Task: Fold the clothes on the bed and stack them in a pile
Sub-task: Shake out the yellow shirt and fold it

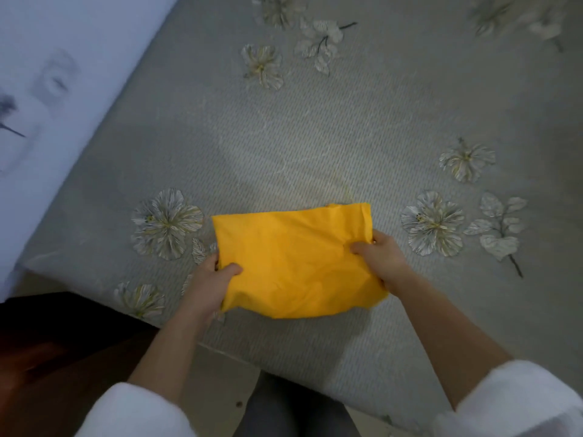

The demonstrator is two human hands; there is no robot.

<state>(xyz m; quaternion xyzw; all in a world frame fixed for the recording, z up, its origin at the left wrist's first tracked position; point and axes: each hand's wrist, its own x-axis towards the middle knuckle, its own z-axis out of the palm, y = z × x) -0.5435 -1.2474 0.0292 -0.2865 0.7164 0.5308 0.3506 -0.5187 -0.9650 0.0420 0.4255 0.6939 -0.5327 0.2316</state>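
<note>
A yellow garment, folded into a rough rectangle, is held just over the near part of the grey bed. My left hand grips its lower left edge, thumb on top of the cloth. My right hand grips its right edge, thumb also on top and fingers underneath. The fabric is creased between the two hands. No other clothes or pile are in view.
The bedcover carries embroidered white flowers around the garment. A white pillow or sheet lies at the upper left. The bed's near edge runs diagonally below my arms, with dark floor at the lower left.
</note>
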